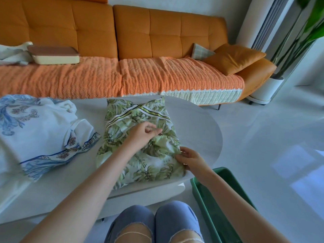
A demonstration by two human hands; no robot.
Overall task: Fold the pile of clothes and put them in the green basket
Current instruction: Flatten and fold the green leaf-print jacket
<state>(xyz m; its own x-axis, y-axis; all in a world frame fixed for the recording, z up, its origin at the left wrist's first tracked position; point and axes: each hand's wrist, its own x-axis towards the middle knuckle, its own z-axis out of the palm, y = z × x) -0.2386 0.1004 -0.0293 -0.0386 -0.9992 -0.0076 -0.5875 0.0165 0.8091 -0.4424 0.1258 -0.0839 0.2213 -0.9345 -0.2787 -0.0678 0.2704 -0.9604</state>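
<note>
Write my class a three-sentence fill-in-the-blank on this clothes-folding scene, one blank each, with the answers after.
1. The leaf-print garment, pinched by the left hand and right hand, lies on the white table, to the ____ of the blue-patterned garment.
2. The basket stands on the floor and is coloured ____.
3. The sofa behind the table is coloured ____.
Answers: right; green; orange.
</note>
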